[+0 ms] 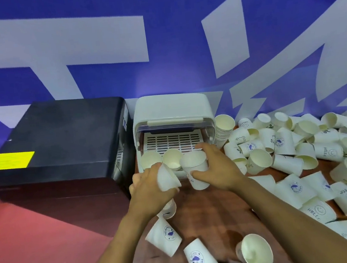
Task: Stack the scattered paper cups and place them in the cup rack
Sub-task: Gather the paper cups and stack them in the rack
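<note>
At the frame's centre we see the right hand (214, 167) curled round an upright paper cup (195, 171) at the open front of the white cup rack (172, 110), while the left hand (150, 186) grips a tilted cup (167, 179) just beside it, and two cup stacks (160, 160) stand inside the rack on its slatted tray (173, 141). Outward, we find loose cups (297, 151) heaped across the dark wooden table (208, 212) at right and bottom, a black box (59, 142) with a yellow label (11, 160) at left, red floor (30, 240) at lower left, and a blue wall with pale lettering (75, 45) above.
</note>
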A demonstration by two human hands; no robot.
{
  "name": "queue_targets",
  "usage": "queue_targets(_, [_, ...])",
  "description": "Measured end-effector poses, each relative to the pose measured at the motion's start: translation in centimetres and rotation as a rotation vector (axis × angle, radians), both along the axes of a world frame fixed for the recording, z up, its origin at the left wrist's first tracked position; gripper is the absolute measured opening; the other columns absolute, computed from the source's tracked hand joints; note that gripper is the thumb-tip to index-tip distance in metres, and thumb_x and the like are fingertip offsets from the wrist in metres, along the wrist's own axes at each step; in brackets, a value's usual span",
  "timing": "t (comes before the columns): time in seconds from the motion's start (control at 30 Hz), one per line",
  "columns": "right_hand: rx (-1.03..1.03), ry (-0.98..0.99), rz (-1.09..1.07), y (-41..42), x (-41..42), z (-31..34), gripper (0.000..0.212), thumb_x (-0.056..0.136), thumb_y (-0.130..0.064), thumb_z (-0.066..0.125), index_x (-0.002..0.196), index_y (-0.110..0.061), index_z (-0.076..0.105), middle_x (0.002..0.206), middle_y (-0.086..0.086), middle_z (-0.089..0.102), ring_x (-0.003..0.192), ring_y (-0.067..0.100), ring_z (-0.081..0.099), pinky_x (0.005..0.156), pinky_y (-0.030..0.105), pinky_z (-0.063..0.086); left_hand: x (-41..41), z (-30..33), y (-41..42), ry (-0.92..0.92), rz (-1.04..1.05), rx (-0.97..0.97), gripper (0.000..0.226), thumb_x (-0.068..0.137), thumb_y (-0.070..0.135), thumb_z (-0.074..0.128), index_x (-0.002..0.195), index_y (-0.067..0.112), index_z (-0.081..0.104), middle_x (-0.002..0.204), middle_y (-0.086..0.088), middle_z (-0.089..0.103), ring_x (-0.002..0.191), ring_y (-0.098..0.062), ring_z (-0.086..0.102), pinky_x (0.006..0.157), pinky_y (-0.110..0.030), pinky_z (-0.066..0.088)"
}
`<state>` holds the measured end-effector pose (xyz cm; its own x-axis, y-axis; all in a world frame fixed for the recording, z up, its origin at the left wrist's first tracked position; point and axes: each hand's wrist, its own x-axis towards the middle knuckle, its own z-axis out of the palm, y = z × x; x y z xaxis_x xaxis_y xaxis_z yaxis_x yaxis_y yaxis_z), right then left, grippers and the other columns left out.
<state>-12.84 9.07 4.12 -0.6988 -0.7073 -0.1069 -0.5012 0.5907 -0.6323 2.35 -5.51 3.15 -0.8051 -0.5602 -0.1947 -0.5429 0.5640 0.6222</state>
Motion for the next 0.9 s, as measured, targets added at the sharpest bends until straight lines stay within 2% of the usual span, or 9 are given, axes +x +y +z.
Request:
queue_targets(0.13, [0.018, 0.009, 0.02, -1.8, -0.4, 0.3, 0.081, 0.073, -0.037, 0.07, 0.141, -0.028, 0.028, 0.142, -0.001, 0.034, 0.125, 0.018, 0.043, 0.099, 0.037, 0.043, -0.9, 0.6, -2.1, 0.067, -0.002, 0.003, 0.068, 0.065, 0.045, 0.072, 0.124, 0.037, 0.04, 0.119, 0.01, 0.047, 0.114, -0.021, 0.044, 0.097, -0.042, 0.038])
queue_targets(0.27, [0.024, 0.017, 0.018, -3.1, -0.6, 0.2, 0.085, 0.074, -0.034, 0.071, 0.144, -0.026, 0.026, 0.142, -0.001, 0.029, 0.126, 0.018, 0.042, 0.099, 0.033, 0.042, -1.9, 0.9, -3.6, 0.148, 0.04, 0.114, 0.066, 0.064, 0.036, 0.073, 0.116, 0.044, 0.033, 0.12, 0.01, 0.046, 0.107, -0.019, 0.052, 0.088, -0.043, 0.049])
queue_targets(0.37, [-0.028, 0.009, -0.015, -4.0, -0.5, -0.3, 0.08, 0.072, -0.032, 0.074, 0.14, -0.025, 0.031, 0.137, -0.002, 0.032, 0.121, 0.018, 0.044, 0.097, 0.031, 0.042, -2.6, 0.8, -4.4, 0.124, 0.002, 0.004, 0.07, 0.063, 0.03, 0.07, 0.123, 0.041, 0.034, 0.111, 0.011, 0.041, 0.111, -0.02, 0.041, 0.084, -0.033, 0.042])
queue_targets(0.47, [-0.068, 0.017, -0.046, -4.6, -0.4, -1.0, 0.079, 0.073, -0.037, 0.076, 0.137, -0.026, 0.032, 0.134, -0.005, 0.034, 0.118, 0.015, 0.044, 0.095, 0.032, 0.043, -3.4, 0.9, -4.7, 0.1, 0.0, -0.037, 0.067, 0.068, 0.029, 0.069, 0.127, 0.034, 0.037, 0.114, 0.009, 0.042, 0.108, -0.016, 0.032, 0.082, -0.029, 0.036])
queue_targets(0.57, [-0.094, 0.033, -0.074, -4.9, -0.4, -1.9, 0.079, 0.073, -0.039, 0.075, 0.137, -0.026, 0.032, 0.136, -0.007, 0.036, 0.119, 0.014, 0.045, 0.094, 0.031, 0.044, -4.0, 0.4, -5.1, 0.136, 0.024, -0.041, 0.063, 0.072, 0.035, 0.072, 0.126, 0.032, 0.039, 0.124, 0.006, 0.043, 0.112, -0.019, 0.042, 0.086, -0.035, 0.044])
queue_targets(0.67, [-0.105, 0.03, -0.099, -5.3, -0.5, -2.6, 0.078, 0.072, -0.04, 0.075, 0.136, -0.025, 0.033, 0.137, -0.007, 0.036, 0.119, 0.015, 0.047, 0.093, 0.033, 0.046, -4.4, -0.5, -5.6, 0.134, 0.044, -0.092, 0.067, 0.073, 0.035, 0.075, 0.128, 0.026, 0.038, 0.124, 0.002, 0.041, 0.111, -0.022, 0.047, 0.085, -0.04, 0.048])
queue_targets(0.9, [-0.099, -0.004, -0.089, -6.1, -1.2, -4.2, 0.08, 0.07, -0.047, 0.076, 0.136, -0.027, 0.035, 0.135, -0.008, 0.037, 0.119, 0.012, 0.045, 0.093, 0.035, 0.046, -5.5, -2.3, -6.3, 0.053, 0.065, -0.213, 0.072, 0.076, 0.04, 0.074, 0.133, 0.018, 0.036, 0.124, -0.004, 0.042, 0.109, -0.025, 0.051, 0.082, -0.037, 0.05])
